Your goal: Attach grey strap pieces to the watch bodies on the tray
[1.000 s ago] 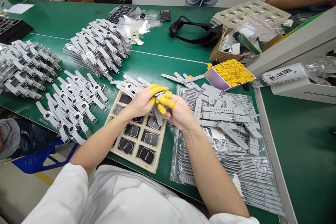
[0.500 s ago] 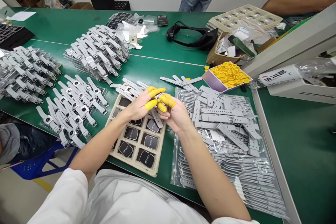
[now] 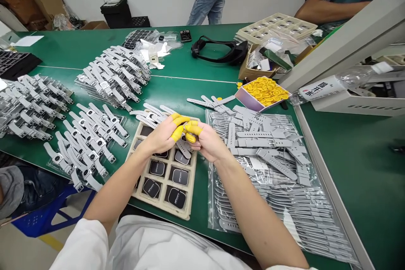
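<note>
A grey watch strap (image 3: pixel 183 148) is pinched between the yellow-capped fingers (image 3: pixel 177 132) of the left hand (image 3: pixel 163 135) and right hand (image 3: pixel 207 143), closed tight together over the cardboard tray (image 3: pixel 190 202) of black watch bodies at the surface's near edge. Many assembled watches (image 3: pixel 91 135) lie to the left, while seven or so bodies are still seen in the tray and bagged straps (image 3: pixel 268 164) remain to the right.

**Materials and finish**

Table (image 3: pixel 202 93): smooth matt green mat. Straps (image 3: pixel 272 143): matt grey rubbery plastic, over glossy clear plastic bags (image 3: pixel 284 215). Tray (image 3: pixel 190 202): dull beige moulded plastic; watch faces (image 3: pixel 179 176) glossy black. Finger caps (image 3: pixel 177 133): matt yellow rubber. Sleeve (image 3: pixel 85 244): white cloth.
</note>
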A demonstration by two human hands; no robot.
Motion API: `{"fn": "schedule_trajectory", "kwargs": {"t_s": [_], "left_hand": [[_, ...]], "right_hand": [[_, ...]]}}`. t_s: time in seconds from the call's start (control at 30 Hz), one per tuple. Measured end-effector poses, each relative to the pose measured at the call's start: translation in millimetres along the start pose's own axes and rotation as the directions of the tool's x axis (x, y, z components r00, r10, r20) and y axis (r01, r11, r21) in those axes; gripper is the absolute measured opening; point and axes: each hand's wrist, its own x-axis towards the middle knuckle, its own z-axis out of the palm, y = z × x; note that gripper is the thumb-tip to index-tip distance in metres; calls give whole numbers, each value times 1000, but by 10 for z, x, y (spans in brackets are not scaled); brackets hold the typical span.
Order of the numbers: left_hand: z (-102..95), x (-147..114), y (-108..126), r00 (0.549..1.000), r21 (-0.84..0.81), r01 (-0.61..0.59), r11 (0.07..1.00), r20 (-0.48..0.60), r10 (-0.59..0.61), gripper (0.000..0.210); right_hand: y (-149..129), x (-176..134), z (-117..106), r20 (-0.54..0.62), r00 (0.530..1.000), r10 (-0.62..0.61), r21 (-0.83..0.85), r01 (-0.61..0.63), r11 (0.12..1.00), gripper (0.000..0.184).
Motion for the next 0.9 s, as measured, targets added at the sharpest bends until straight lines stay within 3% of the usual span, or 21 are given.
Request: {"fn": "schedule_trajectory", "kwargs": {"t_s": [0.1,0.2,0.3,0.4,0.47,0.53,0.6,0.67,0.73,0.83,0.9], "left_hand": [[-25,-8,-10,999,-79,47,996,9,-47,48],[-125,-17,-9,992,-88,128,988,-3,-129,56],[-354,-24,1,971,25,235,972,-60,-233,52],[-633,-35,5,933,267,352,897,-23,-360,36],[-799,-55,5,907,459,357,814,40,-420,31],[-952,-93,3,900,571,301,764,95,-426,33],[-1103,-150,-10,900,580,269,769,133,-415,35],[-1246,-218,-45,878,524,302,796,171,-446,36],[-1348,-287,-107,824,450,381,807,231,-518,34],[-1367,-369,-237,720,376,473,797,356,-595,30],[-1300,-400,-320,677,357,512,781,391,-623,28]], "right_hand": [[-6,7,-7,5,999,-54,-68,54,996,36],[-50,-4,-71,36,977,-212,-323,212,922,39],[-141,-52,-162,96,955,-280,-675,269,687,32],[-240,-119,-198,129,977,-170,-885,191,425,27],[-297,-155,-193,142,983,-116,-930,172,325,25],[-351,-175,-223,157,981,-114,-926,187,327,25],[-403,-176,-349,106,972,-212,-915,179,362,25],[-439,-159,-595,-49,917,-396,-938,94,334,21],[-439,-123,-917,-188,830,-525,-973,-86,212,20],[-368,-47,-1343,-319,798,-512,-935,-352,34,32],[-311,-4,-1486,-355,805,-475,-911,-411,-17,37]]}}
